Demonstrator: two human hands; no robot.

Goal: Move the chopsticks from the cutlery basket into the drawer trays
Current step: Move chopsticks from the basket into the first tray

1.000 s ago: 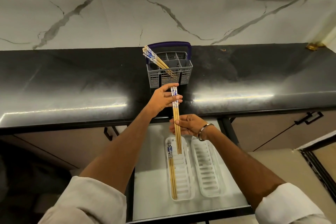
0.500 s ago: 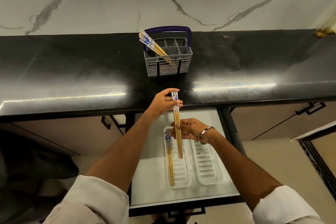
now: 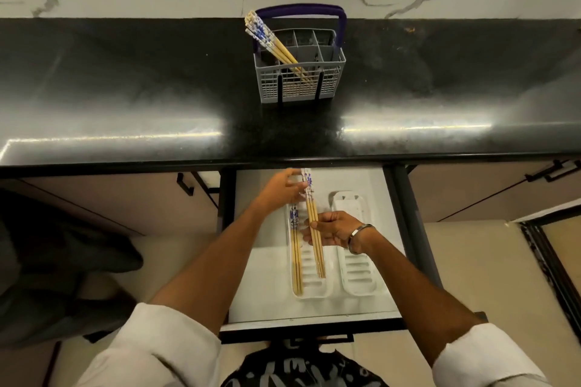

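Note:
A pair of wooden chopsticks (image 3: 318,251) with blue-and-white tops hangs over the left white tray (image 3: 317,291) in the open drawer. My left hand (image 3: 283,190) pinches their patterned tops, and my right hand (image 3: 333,229) grips their middle. Another pair of chopsticks (image 3: 296,256) lies along that tray's left side. The right white tray (image 3: 358,273) holds nothing. On the black counter stands the grey cutlery basket (image 3: 300,85) with a purple handle, and several chopsticks (image 3: 270,41) lean out of its left side.
The open drawer (image 3: 267,292) has a white floor and a dark front edge near my body. Closed cabinet doors with black handles flank it. A marble wall rises behind the counter (image 3: 125,88).
Both hands have lowered the held pair from counter-edge height down into the drawer, over the left tray. The camera has tilted down.

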